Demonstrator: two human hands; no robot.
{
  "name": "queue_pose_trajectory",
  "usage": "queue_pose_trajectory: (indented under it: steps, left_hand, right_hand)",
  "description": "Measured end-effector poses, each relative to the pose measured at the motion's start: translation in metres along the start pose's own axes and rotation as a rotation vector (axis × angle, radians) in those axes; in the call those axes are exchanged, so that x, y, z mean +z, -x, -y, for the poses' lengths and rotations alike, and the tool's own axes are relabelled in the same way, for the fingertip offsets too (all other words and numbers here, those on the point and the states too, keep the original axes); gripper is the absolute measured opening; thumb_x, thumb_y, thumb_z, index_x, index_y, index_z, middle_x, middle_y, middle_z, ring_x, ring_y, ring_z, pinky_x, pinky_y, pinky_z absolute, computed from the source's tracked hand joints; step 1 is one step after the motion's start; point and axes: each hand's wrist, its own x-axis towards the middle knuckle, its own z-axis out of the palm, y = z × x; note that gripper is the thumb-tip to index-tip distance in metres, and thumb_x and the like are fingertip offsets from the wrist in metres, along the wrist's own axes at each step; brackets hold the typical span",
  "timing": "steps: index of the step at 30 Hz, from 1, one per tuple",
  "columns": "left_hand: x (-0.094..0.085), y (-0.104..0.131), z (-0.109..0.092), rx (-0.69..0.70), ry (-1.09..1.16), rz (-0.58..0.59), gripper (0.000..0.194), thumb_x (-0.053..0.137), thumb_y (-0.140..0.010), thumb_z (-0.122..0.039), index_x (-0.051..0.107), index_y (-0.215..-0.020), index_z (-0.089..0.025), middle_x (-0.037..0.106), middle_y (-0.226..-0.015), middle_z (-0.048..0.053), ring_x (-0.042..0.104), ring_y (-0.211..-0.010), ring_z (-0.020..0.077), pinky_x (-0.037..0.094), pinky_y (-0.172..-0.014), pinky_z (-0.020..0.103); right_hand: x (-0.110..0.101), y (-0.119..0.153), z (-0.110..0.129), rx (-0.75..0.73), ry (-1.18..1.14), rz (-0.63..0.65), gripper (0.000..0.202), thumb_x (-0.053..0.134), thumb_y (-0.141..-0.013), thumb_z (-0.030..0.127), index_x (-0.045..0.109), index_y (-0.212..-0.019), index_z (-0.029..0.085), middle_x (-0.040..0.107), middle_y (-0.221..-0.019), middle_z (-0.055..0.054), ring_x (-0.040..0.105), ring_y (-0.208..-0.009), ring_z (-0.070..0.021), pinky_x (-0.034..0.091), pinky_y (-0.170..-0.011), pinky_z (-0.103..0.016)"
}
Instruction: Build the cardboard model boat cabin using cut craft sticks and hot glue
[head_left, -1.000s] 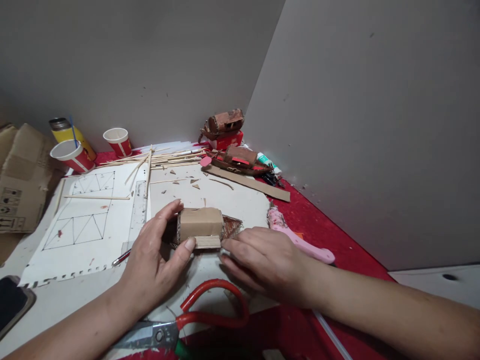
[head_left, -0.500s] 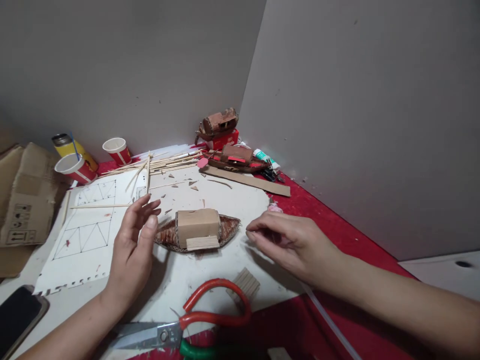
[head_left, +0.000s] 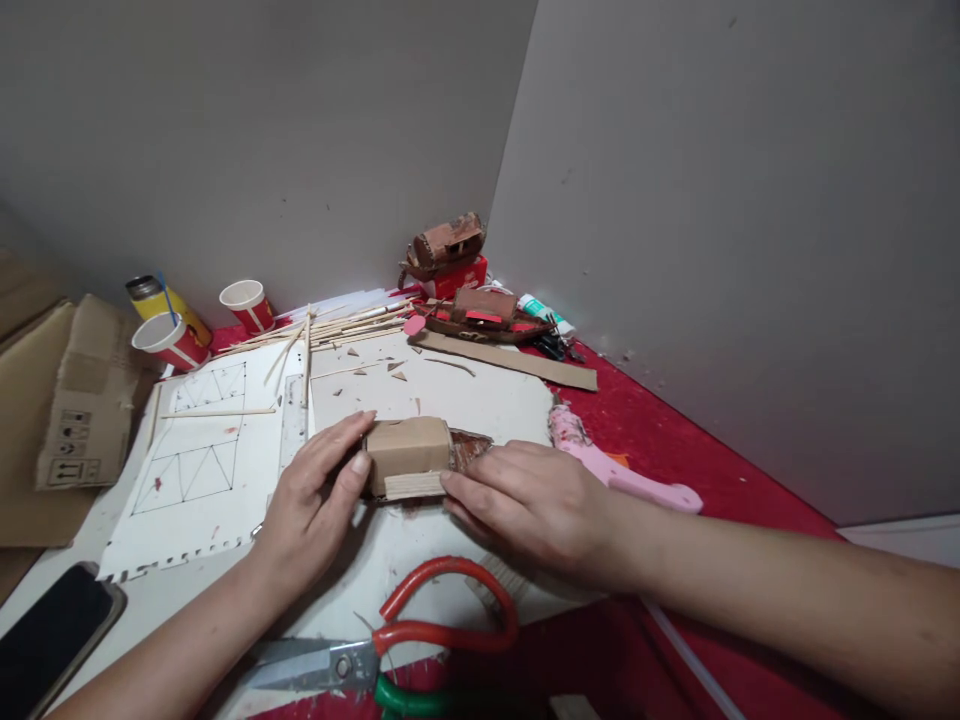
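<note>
A cardboard model boat (head_left: 409, 442) with a tan arched cabin rests on the white work sheet in front of me. My left hand (head_left: 319, 495) is closed around its left end, thumb in front and fingers behind. My right hand (head_left: 529, 500) grips the right end, its fingertips by the corner of a pale strip panel (head_left: 414, 486) on the cabin's near side. Part of the brown hull (head_left: 470, 448) shows between the cabin and my right fingers. Both ends of the boat are covered by my hands.
Scissors (head_left: 442, 632) with red and green handles lie nearest me. A pink glue gun (head_left: 622, 475) is at right. Behind stand finished model boats (head_left: 480, 312), wooden sticks (head_left: 352, 325) and paper cups (head_left: 247, 305). A drawing (head_left: 191, 450), phone (head_left: 60, 630) and carton (head_left: 90, 400) occupy the left.
My hands have moved in from both sides and taken hold of the boat's ends. The view has shifted slightly, bringing the pink glue gun into sight.
</note>
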Motion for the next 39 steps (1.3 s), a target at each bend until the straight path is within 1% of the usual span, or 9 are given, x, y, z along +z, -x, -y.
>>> queue_pose_trajectory:
  steps: [3, 8, 14, 19, 25, 31, 35, 39]
  left_hand:
    - [0.002, 0.000, 0.005, 0.055, -0.049, 0.024, 0.040, 0.049, -0.097, -0.038, 0.060, -0.133, -0.023, 0.063, -0.136, 0.007, 0.057, -0.126, 0.0243, 0.043, -0.108, 0.045]
    - [0.004, 0.001, 0.008, 0.089, -0.067, 0.008, 0.040, 0.050, -0.097, -0.035, 0.060, -0.132, -0.021, 0.065, -0.133, 0.008, 0.060, -0.122, 0.0225, 0.046, -0.105, 0.041]
    - [0.005, 0.001, 0.010, 0.117, -0.073, -0.001, 0.039, 0.051, -0.097, -0.033, 0.060, -0.133, -0.019, 0.066, -0.131, 0.008, 0.060, -0.120, 0.0211, 0.046, -0.103, 0.038]
    - [0.005, 0.000, 0.010, 0.121, -0.080, -0.013, 0.038, 0.051, -0.097, -0.032, 0.061, -0.132, -0.019, 0.067, -0.130, 0.008, 0.061, -0.118, 0.0210, 0.047, -0.101, 0.038]
    - [0.005, 0.000, 0.009, 0.120, -0.090, -0.014, 0.038, 0.052, -0.097, -0.032, 0.061, -0.132, -0.021, 0.068, -0.129, 0.008, 0.062, -0.116, 0.0214, 0.048, -0.099, 0.038]
    - [0.006, 0.001, 0.010, 0.122, -0.095, -0.016, 0.039, 0.051, -0.097, -0.032, 0.059, -0.133, -0.022, 0.067, -0.131, 0.007, 0.060, -0.120, 0.0220, 0.046, -0.103, 0.039]
    - [0.005, 0.002, 0.009, 0.114, -0.106, -0.003, 0.041, 0.049, -0.098, -0.033, 0.057, -0.136, -0.022, 0.064, -0.135, 0.007, 0.058, -0.124, 0.0225, 0.043, -0.105, 0.041]
    - [0.003, 0.003, 0.008, 0.099, -0.127, -0.015, 0.050, 0.049, -0.098, -0.035, 0.044, -0.146, -0.024, 0.055, -0.145, 0.009, 0.052, -0.131, 0.0239, 0.041, -0.107, 0.044]
  right_hand:
    - [0.004, -0.003, -0.001, -0.040, 0.012, -0.016, 0.019, 0.044, -0.098, 0.011, 0.063, -0.101, 0.010, 0.066, -0.069, -0.005, 0.054, -0.062, -0.0178, 0.043, -0.058, -0.032]
    - [0.005, -0.005, -0.001, -0.045, 0.005, -0.025, 0.021, 0.042, -0.098, 0.009, 0.063, -0.100, 0.009, 0.065, -0.067, -0.004, 0.053, -0.060, -0.0176, 0.043, -0.057, -0.032]
    - [0.005, -0.007, 0.000, -0.060, -0.008, -0.024, 0.021, 0.043, -0.097, 0.008, 0.064, -0.099, 0.008, 0.066, -0.067, -0.004, 0.055, -0.060, -0.0175, 0.045, -0.058, -0.032]
    - [0.006, -0.008, -0.001, -0.077, -0.033, -0.026, 0.023, 0.042, -0.097, 0.007, 0.065, -0.099, 0.006, 0.070, -0.072, -0.007, 0.059, -0.063, -0.0184, 0.048, -0.060, -0.032]
    - [0.006, -0.009, 0.000, -0.080, -0.038, -0.020, 0.024, 0.041, -0.098, 0.008, 0.065, -0.099, 0.005, 0.070, -0.073, -0.008, 0.059, -0.062, -0.0187, 0.048, -0.060, -0.033]
    - [0.008, -0.006, 0.002, -0.050, 0.002, 0.023, 0.023, 0.040, -0.098, 0.009, 0.062, -0.104, 0.007, 0.068, -0.072, -0.007, 0.057, -0.063, -0.0190, 0.048, -0.060, -0.033]
    - [0.005, -0.001, 0.004, -0.026, 0.012, 0.016, 0.020, 0.045, -0.096, 0.010, 0.060, -0.109, 0.005, 0.067, -0.072, -0.006, 0.057, -0.064, -0.0189, 0.048, -0.060, -0.033]
    - [-0.005, 0.005, 0.005, 0.051, -0.008, -0.013, 0.017, 0.054, -0.093, 0.012, 0.060, -0.109, 0.008, 0.068, -0.072, -0.006, 0.058, -0.063, -0.0170, 0.049, -0.059, -0.030]
